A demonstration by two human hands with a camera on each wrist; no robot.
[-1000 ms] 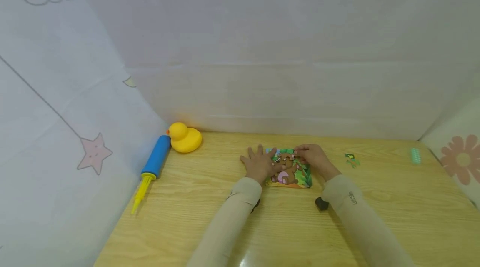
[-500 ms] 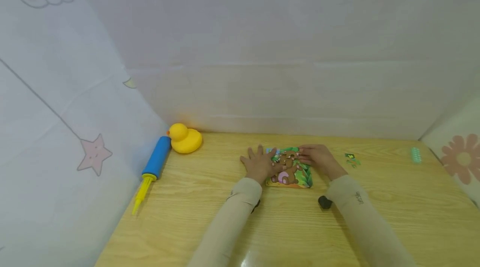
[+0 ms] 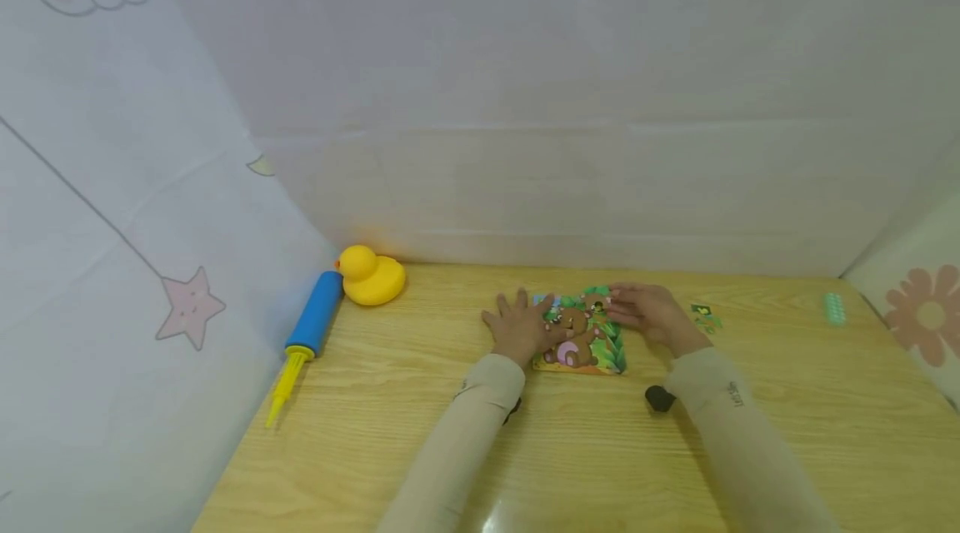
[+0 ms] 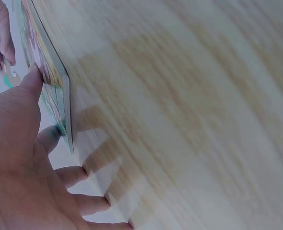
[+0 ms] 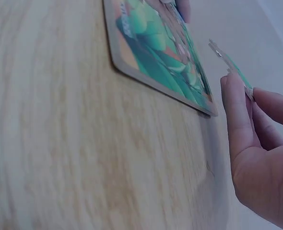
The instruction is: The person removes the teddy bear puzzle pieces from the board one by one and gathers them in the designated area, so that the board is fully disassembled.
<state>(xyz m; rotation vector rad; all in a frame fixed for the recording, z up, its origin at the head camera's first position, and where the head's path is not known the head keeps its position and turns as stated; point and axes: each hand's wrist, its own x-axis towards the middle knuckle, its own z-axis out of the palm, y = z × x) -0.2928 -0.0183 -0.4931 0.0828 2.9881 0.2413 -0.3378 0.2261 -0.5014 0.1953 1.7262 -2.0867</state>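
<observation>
A jigsaw puzzle with a brown bear on a green background lies on the wooden table. My left hand is spread over its left side, the thumb on the picture and the other fingertips down at its edge and on the table. In my right hand a puzzle piece is pinched between thumb and fingers. The right wrist view shows this piece tilted and raised above the board's far right corner. In the head view it overlaps the top right of the picture.
Loose puzzle pieces lie to the right of my right hand. Farther right sits a small pale green bumpy block. At the back left are a yellow rubber duck and a blue and yellow hand pump. A cloth wall stands behind.
My right hand has shifted right, lifting the pinched puzzle piece off the board's top right area. The left hand has stayed in place.
</observation>
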